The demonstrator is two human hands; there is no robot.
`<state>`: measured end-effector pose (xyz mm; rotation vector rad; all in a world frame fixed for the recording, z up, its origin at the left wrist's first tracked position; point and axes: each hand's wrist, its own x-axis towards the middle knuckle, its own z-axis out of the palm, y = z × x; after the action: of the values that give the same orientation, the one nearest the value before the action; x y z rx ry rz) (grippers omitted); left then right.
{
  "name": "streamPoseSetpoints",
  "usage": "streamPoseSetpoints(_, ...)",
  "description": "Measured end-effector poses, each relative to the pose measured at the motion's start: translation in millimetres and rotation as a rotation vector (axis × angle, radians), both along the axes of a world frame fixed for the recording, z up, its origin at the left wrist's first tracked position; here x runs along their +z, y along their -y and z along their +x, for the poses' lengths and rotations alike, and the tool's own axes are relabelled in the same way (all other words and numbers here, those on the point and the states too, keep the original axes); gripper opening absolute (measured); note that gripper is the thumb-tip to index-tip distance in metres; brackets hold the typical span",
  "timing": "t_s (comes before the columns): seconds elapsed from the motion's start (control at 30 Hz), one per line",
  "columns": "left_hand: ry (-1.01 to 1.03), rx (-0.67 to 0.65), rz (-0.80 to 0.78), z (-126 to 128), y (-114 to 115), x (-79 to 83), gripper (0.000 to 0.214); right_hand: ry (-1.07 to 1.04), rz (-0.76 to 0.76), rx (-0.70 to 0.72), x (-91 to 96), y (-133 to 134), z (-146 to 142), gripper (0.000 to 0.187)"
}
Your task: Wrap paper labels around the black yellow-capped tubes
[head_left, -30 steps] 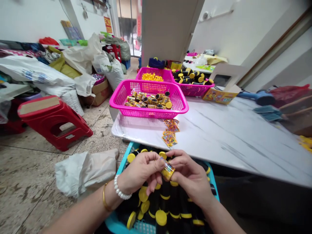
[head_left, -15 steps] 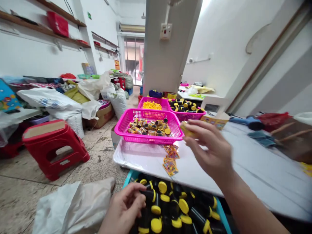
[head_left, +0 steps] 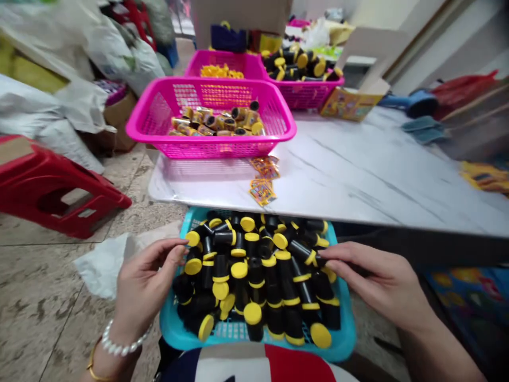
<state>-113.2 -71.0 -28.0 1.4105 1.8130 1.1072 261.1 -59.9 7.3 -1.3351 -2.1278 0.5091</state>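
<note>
A turquoise basket [head_left: 348, 339] in front of me is heaped with small black plastic canisters [head_left: 222, 237] with yellow caps. My left hand [head_left: 145, 281], wearing a pearl bracelet [head_left: 123, 347], is at the basket's left side, thumb and forefinger closed together beside a yellow cap [head_left: 193, 239]. Whatever is between those fingertips, if anything, is too small to make out. Over the basket's right side, my right hand [head_left: 374, 278] pinches the dark end of a black canister [head_left: 319, 260] between thumb and fingers.
On the white marbled table [head_left: 350, 170] stands a pink basket [head_left: 210, 146] of gold-labelled canisters. Printed packets [head_left: 263, 180] lie in front of it. Behind are pink baskets of yellow parts [head_left: 221, 71] and black canisters [head_left: 296, 61]. A red stool [head_left: 59, 196] stands at left.
My view has tipped down towards the turquoise basket. My right hand has come down from beside the pink basket, and the gold-labelled canister is gone from it. My left hand has moved to the basket's left side.
</note>
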Motion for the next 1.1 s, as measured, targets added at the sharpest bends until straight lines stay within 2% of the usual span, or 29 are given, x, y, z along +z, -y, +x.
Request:
streamPoseSetpoints(0.07,-0.090,-0.076,0.050,10.7,-7.3,3.4,0.023,-0.018,-0.024,-0.033,1.8,8.0,1.9,0.015)
streamPoseSetpoints(0.2,-0.404,-0.366,0.240,35.7,-27.9,10.8,0.029,-0.060,0.007,-0.073,1.7,7.2,-4.1,0.015)
streamPoseSetpoints(0.3,-0.538,-0.500,0.236,47.9,-41.5,15.9,0.027,-0.099,0.060,-0.002,1.6,-5.1,-15.3,0.016)
streamPoseSetpoints(0.4,-0.451,-0.512,0.216,55.2,-44.3,23.2,0.019,-0.168,0.069,0.081,4.2,-19.5,-37.3,0.021)
streamPoseSetpoints(0.47,-0.294,-0.493,0.225,62.1,-39.7,30.6,0.019,-0.272,-0.044,0.095,7.5,-26.1,-58.4,0.029)
streamPoseSetpoints(0.53,-0.133,-0.492,0.236,71.8,-33.6,39.5,0.022,-0.406,-0.220,0.126,12.0,-29.9,-79.8,0.035)
streamPoseSetpoints(0.6,-0.025,-0.503,0.239,81.9,-31.7,48.2,0.027,-0.519,-0.334,0.151,18.6,-33.7,-94.1,0.031)
streamPoseSetpoints(0.63,0.000,-0.500,0.245,86.1,-33.9,51.8,0.030,-0.550,-0.333,0.143,23.0,-37.1,-96.4,0.026)
streamPoseSetpoints(0.67,0.005,-0.486,0.257,89.5,-38.8,54.5,0.033,-0.557,-0.283,0.105,27.7,-42.4,-94.8,0.022)
streamPoseSetpoints(0.73,-0.043,-0.437,0.310,94.4,-56.6,55.7,0.035,-0.475,-0.049,-0.052,35.7,-59.8,-81.6,0.017)
streamPoseSetpoints(0.8,-0.142,-0.396,0.366,99.0,-82.0,50.3,0.027,-0.270,0.277,-0.254,36.5,-85.2,-61.2,0.017)
streamPoseSetpoints(0.87,-0.248,-0.407,0.344,105.5,-108.0,39.3,0.016,-0.012,0.477,-0.407,26.4,-112.2,-42.7,0.021)
streamPoseSetpoints(0.93,-0.356,-0.379,0.285,113.0,-127.2,26.7,0.007,0.171,0.445,-0.368,8.0,-133.0,-31.9,0.024)
streamPoseSetpoints(1.03,-0.466,-0.356,0.276,118.6,-139.0,14.8,0.008,0.209,0.391,-0.320,-18.2,-144.9,-29.3,0.032)
streamPoseSetpoints(1.1,-0.479,-0.401,0.301,115.3,-141.0,14.7,0.007,0.201,0.391,-0.331,-26.6,-143.3,-31.3,0.036)
